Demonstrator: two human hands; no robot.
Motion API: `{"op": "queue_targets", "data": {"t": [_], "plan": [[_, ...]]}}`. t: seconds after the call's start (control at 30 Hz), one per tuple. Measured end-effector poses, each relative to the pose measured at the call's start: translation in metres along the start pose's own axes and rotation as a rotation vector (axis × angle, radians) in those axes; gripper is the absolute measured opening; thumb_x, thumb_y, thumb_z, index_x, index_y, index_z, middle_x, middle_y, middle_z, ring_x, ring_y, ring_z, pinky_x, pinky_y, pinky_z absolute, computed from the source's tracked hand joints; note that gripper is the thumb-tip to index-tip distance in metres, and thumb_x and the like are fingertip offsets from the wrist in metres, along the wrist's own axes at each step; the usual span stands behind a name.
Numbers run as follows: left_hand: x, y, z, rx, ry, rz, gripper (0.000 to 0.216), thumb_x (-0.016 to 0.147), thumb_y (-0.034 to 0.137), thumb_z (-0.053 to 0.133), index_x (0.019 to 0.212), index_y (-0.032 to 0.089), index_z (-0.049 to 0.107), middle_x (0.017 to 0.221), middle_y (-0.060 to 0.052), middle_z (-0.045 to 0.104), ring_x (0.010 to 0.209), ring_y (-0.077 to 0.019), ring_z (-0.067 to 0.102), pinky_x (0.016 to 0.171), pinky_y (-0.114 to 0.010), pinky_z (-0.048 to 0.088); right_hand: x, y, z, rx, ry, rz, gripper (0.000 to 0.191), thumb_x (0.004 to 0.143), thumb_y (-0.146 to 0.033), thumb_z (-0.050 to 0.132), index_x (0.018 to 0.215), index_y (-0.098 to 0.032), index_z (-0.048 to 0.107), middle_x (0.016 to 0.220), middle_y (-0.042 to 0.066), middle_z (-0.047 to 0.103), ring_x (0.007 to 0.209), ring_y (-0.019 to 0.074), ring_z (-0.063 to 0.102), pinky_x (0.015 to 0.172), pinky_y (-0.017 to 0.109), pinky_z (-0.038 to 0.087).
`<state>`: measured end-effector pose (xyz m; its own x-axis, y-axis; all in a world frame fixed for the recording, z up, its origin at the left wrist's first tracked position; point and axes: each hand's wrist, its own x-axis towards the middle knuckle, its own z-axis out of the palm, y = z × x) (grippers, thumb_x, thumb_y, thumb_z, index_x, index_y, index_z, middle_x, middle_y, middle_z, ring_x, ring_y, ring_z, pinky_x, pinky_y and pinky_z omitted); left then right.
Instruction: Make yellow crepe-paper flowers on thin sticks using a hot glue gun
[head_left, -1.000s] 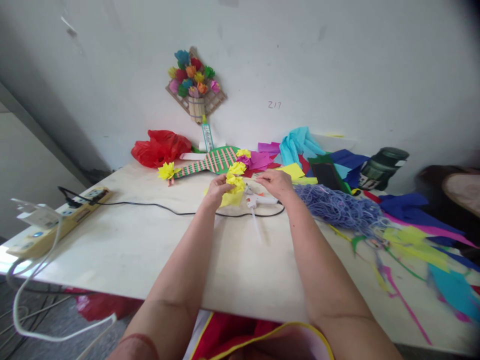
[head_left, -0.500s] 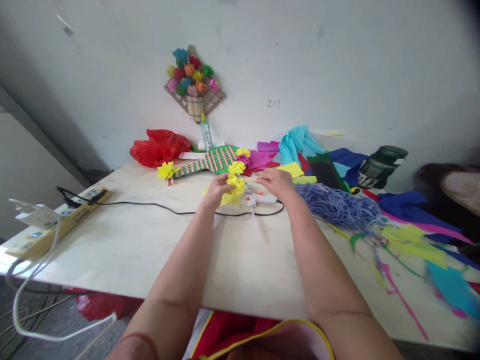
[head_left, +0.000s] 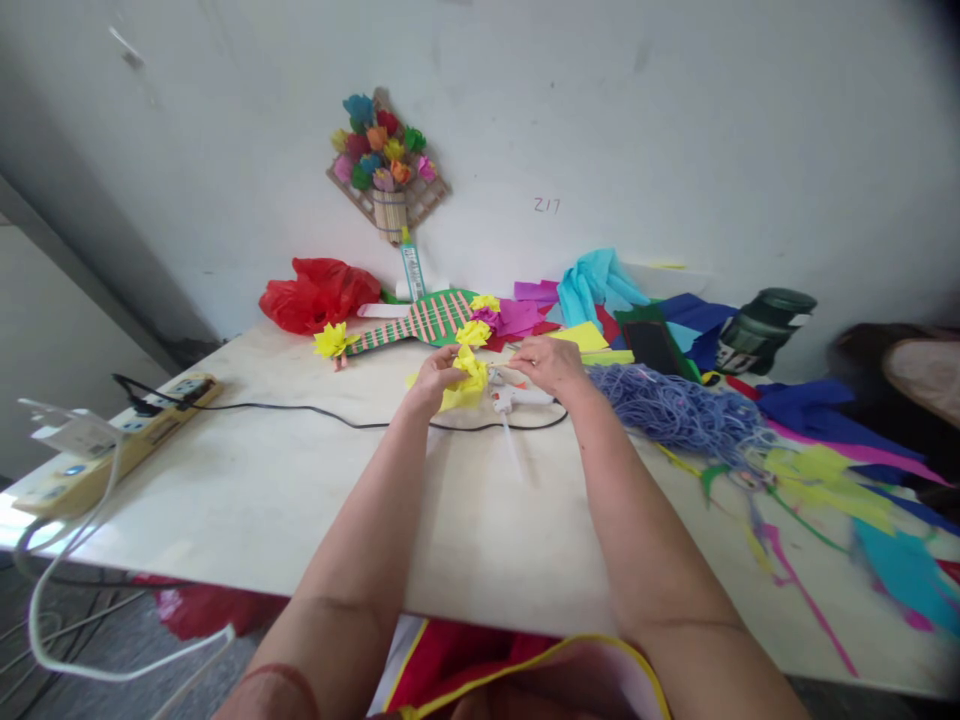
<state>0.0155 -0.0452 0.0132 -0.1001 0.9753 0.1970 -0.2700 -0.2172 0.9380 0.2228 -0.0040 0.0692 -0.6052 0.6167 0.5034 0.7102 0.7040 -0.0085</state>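
Observation:
My left hand (head_left: 429,378) is closed on a crumpled yellow paper flower (head_left: 470,366), held just above the white table (head_left: 247,480). My right hand (head_left: 547,362) is to its right with fingers curled in a pinch near the flower; what it pinches is too small to name. A white glue gun (head_left: 517,397) lies on the table just under my right hand, its black cord (head_left: 315,412) running left. More yellow paper (head_left: 457,398) lies under the flower.
A green striped woven paddle (head_left: 420,322) with paper flowers lies beyond my hands. A red plastic bag (head_left: 319,292) sits back left, a power strip (head_left: 112,440) at the left edge. Blue string (head_left: 675,410), coloured paper sheets (head_left: 825,450) and a dark jar (head_left: 761,330) crowd the right. A flower craft (head_left: 386,165) hangs on the wall.
My right hand has shifted slightly left toward the yellow flower. The left hand still holds the flower in about the same spot.

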Motion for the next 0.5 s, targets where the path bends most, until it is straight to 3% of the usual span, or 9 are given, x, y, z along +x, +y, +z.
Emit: {"op": "queue_targets", "data": {"t": [0.27,0.5], "plan": [[0.0005,0.0002,0.0003,0.027,0.02,0.025,0.034,0.05,0.016,0.066,0.084,0.015,0.066,0.069,0.001,0.066,0.06,-0.0121,0.059,0.054,-0.021,0.042,0.0004,0.0021,0.0057,0.046,0.062,0.044,0.019,0.083,-0.034,0.06,0.079,-0.023,0.075,0.081,0.003,0.071,0.079,0.0163,0.06,0.059,0.026,0.032],[-0.0007,0.002,0.0028,-0.013,0.089,0.045,0.028,0.048,0.015,0.067,0.076,0.015,0.064,0.066,0.001,0.065,0.058,-0.013,0.057,0.055,-0.024,0.042,-0.0002,0.0017,-0.0012,0.154,0.061,0.18,0.011,0.078,-0.031,0.065,0.076,-0.024,0.074,0.082,0.001,0.072,0.077,0.0163,0.061,0.06,0.026,0.035]]}}
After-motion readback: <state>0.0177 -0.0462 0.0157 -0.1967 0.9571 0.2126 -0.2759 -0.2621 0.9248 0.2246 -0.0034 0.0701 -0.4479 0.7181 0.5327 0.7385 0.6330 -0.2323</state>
